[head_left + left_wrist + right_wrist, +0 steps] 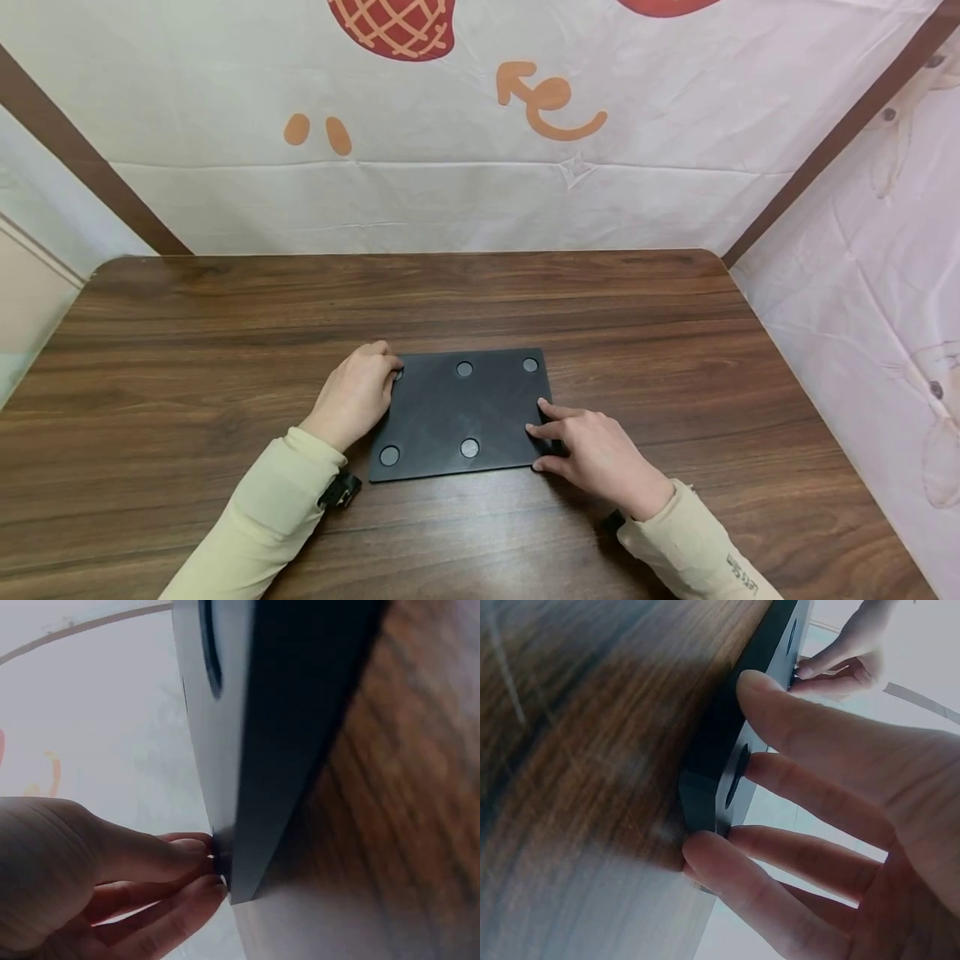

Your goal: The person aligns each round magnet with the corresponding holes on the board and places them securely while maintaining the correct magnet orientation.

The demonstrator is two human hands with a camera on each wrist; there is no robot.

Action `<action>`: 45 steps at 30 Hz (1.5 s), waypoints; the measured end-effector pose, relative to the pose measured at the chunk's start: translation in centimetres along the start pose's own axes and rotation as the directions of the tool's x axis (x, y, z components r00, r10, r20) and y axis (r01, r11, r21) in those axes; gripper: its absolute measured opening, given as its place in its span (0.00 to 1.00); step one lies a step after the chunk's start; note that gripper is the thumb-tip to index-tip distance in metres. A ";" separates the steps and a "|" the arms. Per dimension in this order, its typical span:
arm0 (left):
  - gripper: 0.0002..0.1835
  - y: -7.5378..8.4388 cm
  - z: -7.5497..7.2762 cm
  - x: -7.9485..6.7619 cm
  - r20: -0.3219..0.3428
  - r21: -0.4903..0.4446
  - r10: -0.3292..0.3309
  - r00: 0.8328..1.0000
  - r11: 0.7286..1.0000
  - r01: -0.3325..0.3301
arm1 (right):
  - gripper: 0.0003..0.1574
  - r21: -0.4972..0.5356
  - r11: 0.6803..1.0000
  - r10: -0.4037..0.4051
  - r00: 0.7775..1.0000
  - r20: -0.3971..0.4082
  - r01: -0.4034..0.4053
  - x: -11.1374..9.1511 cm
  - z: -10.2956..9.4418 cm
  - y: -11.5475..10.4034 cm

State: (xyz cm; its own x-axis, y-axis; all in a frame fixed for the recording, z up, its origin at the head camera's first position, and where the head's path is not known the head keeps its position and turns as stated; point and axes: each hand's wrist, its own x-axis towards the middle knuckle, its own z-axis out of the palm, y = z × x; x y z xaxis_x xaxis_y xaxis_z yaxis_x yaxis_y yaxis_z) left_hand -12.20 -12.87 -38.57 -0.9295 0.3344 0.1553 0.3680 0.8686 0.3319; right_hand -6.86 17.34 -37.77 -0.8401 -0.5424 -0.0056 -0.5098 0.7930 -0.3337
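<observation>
A black rectangular board (465,408) with round grey spots near its rim lies flat on the wooden table. At its far left corner my left hand (356,396) has curled fingers against the top, beside a partly covered spot. The left wrist view shows thumb and fingertips together at the board's face; whether they pinch something small is hidden. My right hand (600,450) touches the right end with fairly straight, spread fingers. Its thumb (761,686) meets the near edge. One finger reaches a dark round recess (737,776) in the near right corner.
The brown wood-grain table (637,325) extends around the board on all sides. Behind it hangs a white printed cloth (450,204), and another pale cloth (862,292) hangs at the right. A small black device (340,490) sits at the left wrist.
</observation>
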 end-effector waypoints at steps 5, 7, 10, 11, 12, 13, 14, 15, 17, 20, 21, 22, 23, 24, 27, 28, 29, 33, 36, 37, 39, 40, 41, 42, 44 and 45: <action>0.10 0.7 -0.3 -0.5 0.035 0.030 -0.005 0.999 1.000 0.004 | 0.25 -0.004 1.000 -0.007 1.000 -0.003 0.007 0.1 0.0 0.0; 0.10 1.0 -0.4 -0.7 0.045 0.048 -0.003 0.999 0.999 0.000 | 0.25 0.000 1.000 -0.007 1.000 -0.002 0.007 0.0 0.1 0.1; 0.12 1.5 -0.5 -1.1 0.058 0.074 0.000 0.998 0.997 -0.004 | 0.25 -0.007 1.000 -0.010 1.000 -0.008 0.010 0.0 0.1 0.0; 0.12 1.7 -0.6 -1.3 0.063 0.080 -0.001 0.998 0.997 -0.004 | 0.25 -0.009 1.000 -0.011 1.000 -0.009 0.011 0.0 0.1 0.0; 0.12 1.8 -0.6 -1.4 0.065 0.085 0.002 0.998 0.996 -0.008 | 0.25 -0.010 1.000 -0.011 1.000 -0.011 0.011 0.0 0.1 0.0; 0.13 1.8 -0.6 -1.5 0.070 0.089 0.004 0.998 0.996 -0.010 | 0.25 -0.009 1.000 -0.010 1.000 -0.011 0.010 0.0 0.1 0.0; 0.14 1.9 -0.6 -1.6 0.073 0.093 0.006 0.997 0.996 -0.013 | 0.25 -0.012 1.000 -0.011 1.000 -0.012 0.011 0.0 0.1 0.0; 0.14 2.0 -0.6 -1.6 0.075 0.096 0.009 0.997 0.995 -0.016 | 0.25 -0.014 1.000 -0.012 1.000 -0.013 0.012 0.0 0.1 0.0; 0.15 2.0 -0.7 -1.7 0.076 0.102 0.015 0.997 0.995 -0.023 | 0.25 -0.019 1.000 -0.015 1.000 -0.014 0.015 0.1 0.1 0.0; 0.15 2.0 -0.7 -1.9 0.079 0.106 0.018 0.997 0.994 -0.026 | 0.25 -0.027 0.999 -0.018 1.000 -0.012 0.018 0.1 0.2 0.0; 0.15 1.9 -0.8 -1.9 0.081 0.103 0.016 0.997 0.994 -0.025 | 0.25 -0.028 0.999 -0.019 1.000 -0.010 0.019 0.1 0.2 0.0; 0.15 1.9 -0.8 -2.0 0.083 0.099 0.015 0.996 0.995 -0.023 | 0.25 -0.029 0.999 -0.019 1.000 -0.008 0.019 0.1 0.2 -0.1; 0.15 1.8 -0.8 -2.0 0.084 0.094 0.015 0.996 0.995 -0.023 | 0.25 -0.029 0.999 -0.018 1.000 -0.006 0.018 0.2 0.2 -0.1; 0.14 1.8 -0.9 -2.1 0.080 0.088 0.018 0.997 0.996 -0.025 | 0.25 -0.027 0.999 -0.016 1.000 -0.004 0.016 0.2 0.2 -0.1; 0.13 1.5 -0.8 -2.3 0.053 0.066 0.031 0.998 0.997 -0.034 | 0.25 -0.027 1.000 -0.012 1.000 0.001 0.012 0.2 0.1 -0.2; 0.13 1.5 -0.8 -2.4 0.043 0.060 0.038 0.998 0.997 -0.041 | 0.25 -0.024 1.000 -0.009 1.000 0.006 0.009 0.2 0.1 -0.2; 0.13 1.4 -0.7 -2.5 0.031 0.052 0.045 0.999 0.998 -0.046 | 0.25 -0.021 1.000 -0.005 1.000 0.012 0.005 0.2 0.1 -0.2; 0.15 1.2 -0.5 -2.9 0.004 0.027 0.053 0.999 0.998 -0.053 | 0.25 -0.001 1.000 0.011 0.999 0.043 -0.011 0.2 -0.1 -0.3; 0.17 1.3 -0.4 -3.2 0.004 0.010 0.043 0.999 0.999 -0.044 | 0.24 -0.001 1.000 0.013 0.999 0.043 -0.013 0.1 -0.4 -0.3; 0.18 1.3 -0.4 -3.3 0.008 0.004 0.039 0.999 0.999 -0.039 | 0.24 -0.003 1.000 0.013 0.999 0.039 -0.013 0.1 -0.4 -0.4; 0.19 1.5 -0.5 -3.6 0.017 -0.011 0.028 0.999 1.000 -0.027 | 0.23 -0.006 1.000 0.017 0.999 0.035 -0.017 0.0 -0.5 -0.4; 0.19 1.6 -0.5 -3.7 0.021 -0.021 0.022 1.000 1.000 -0.022 | 0.23 -0.008 1.000 0.020 0.999 0.033 -0.019 0.0 -0.5 -0.5; 0.19 1.7 -0.6 -3.8 0.025 -0.029 0.020 0.999 0.999 -0.019 | 0.23 -0.006 1.000 0.023 0.999 0.033 -0.022 0.0 -0.5 -0.5; 0.20 1.9 -0.6 -3.9 0.030 -0.038 0.017 0.999 0.999 -0.016 | 0.24 -0.008 1.000 0.023 0.999 0.031 -0.023 0.0 -0.5 -0.6; 0.19 2.2 -0.7 -4.1 0.035 -0.055 0.014 0.999 0.998 -0.012 | 0.26 -0.013 1.000 0.023 1.000 0.015 -0.023 0.1 -0.3 -0.7; 0.19 2.3 -0.7 -4.2 0.036 -0.062 0.014 0.999 0.998 -0.012 | 0.27 -0.015 1.000 0.019 1.000 0.003 -0.019 0.1 -0.2 -0.7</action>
